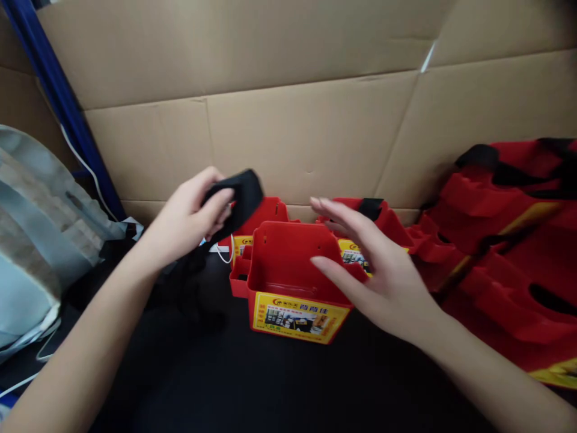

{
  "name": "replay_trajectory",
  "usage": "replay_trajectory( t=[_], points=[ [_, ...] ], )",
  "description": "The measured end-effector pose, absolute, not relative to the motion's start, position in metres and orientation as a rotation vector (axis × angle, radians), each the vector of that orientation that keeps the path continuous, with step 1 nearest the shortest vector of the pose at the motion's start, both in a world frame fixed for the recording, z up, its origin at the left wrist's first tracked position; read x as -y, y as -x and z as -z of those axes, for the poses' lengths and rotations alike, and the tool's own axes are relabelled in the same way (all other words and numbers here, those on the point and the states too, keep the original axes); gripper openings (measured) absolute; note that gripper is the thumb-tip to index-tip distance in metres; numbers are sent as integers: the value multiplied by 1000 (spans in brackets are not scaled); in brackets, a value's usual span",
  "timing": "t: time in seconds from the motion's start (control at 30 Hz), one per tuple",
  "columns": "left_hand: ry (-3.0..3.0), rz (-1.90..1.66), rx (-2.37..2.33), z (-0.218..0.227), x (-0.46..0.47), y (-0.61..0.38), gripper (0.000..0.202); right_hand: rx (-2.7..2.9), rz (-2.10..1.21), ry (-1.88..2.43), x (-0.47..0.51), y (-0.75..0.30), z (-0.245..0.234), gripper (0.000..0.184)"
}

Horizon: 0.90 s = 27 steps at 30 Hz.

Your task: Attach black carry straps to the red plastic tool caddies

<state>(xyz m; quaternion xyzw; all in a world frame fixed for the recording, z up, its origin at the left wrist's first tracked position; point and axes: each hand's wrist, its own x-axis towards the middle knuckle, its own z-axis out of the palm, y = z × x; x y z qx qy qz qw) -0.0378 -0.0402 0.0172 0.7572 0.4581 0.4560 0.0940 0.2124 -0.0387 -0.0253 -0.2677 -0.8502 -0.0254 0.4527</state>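
Observation:
My left hand (pixel 198 213) is closed around a black strap (pixel 246 195), holding it up in front of the cardboard, with the loose part hanging below. Fingers apart and empty, my right hand (pixel 365 258) hovers at the right side of a red plastic tool box (pixel 293 255). That box stands upright on the dark surface, its top open and a yellow printed label (pixel 295 319) on its front. Whether my right fingertips touch its rim, I cannot tell. Small side pockets show at its left.
Behind stand more red boxes (pixel 274 210). Stacked red boxes with black straps (pixel 487 240) fill the right side. A pale grey bag (pixel 31 228) and white cables lie left, beside a blue post (pixel 58 90). Cardboard (pixel 306 138) walls off the back.

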Motion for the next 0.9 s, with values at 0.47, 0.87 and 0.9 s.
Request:
replay_trajectory(
  t=[0.47,0.87,0.9],
  points=[
    [-2075,-981,-1505,-22,-16,60,18,1465,211,983,-47,-272,-9,25],
    [-1986,-1184,-1670,-16,-29,50,25,1788,433,1189,-41,-259,-2,40],
    [-2076,-1157,-1636,-14,-26,37,26,1919,399,1076,-32,-243,0,49]
  ],
)
